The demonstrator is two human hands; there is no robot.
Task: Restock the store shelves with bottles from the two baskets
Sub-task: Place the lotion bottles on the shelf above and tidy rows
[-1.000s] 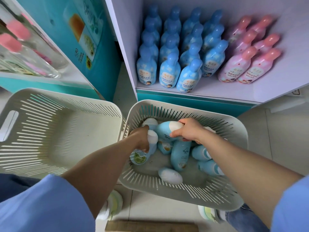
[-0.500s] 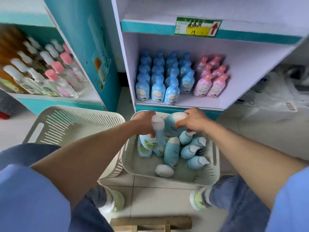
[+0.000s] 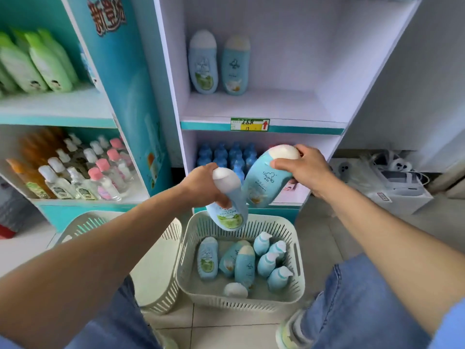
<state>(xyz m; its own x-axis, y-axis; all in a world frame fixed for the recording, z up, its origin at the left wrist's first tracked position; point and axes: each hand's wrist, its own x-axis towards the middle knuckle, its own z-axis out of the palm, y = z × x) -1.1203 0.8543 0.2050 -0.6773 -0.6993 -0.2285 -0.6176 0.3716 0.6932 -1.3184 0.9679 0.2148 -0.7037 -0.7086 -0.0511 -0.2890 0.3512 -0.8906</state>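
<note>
- The left hand [image 3: 201, 183] is curled round the neck of a green-label bottle [image 3: 227, 210], gripping it just under its rounded white cap. The bottle hangs tilted, base down, above the back rim of the right basket [image 3: 239, 302].
- The right hand [image 3: 305, 170] grips a flower-label bottle [image 3: 264, 182] at its domed cream cap, with fingers over the top and the thumb on the shoulder. The bottle leans left, in front of the lower shelf opening.
- Both held bottles are smooth pale-blue plastic with a flattened oval shape, and they sit just beside each other.
- The right basket is off-white slotted plastic, rectangular with rounded corners, and stands on the tiled floor. Inside it lie more oval bottles [image 3: 245, 265] and smaller spout-capped bottles [image 3: 266, 264] in blue with white tops.
- The left basket [image 3: 161, 285], of the same slotted plastic, touches its left side.
- On the white upper shelf [image 3: 264, 107] two matching bottles [image 3: 203, 64] stand upright side by side at the back left.
- A green and yellow price label [image 3: 249, 124] sits on the teal shelf edge.
- Rows of blue-capped bottles [image 3: 227, 153] fill the lower shelf behind the hands.
</note>
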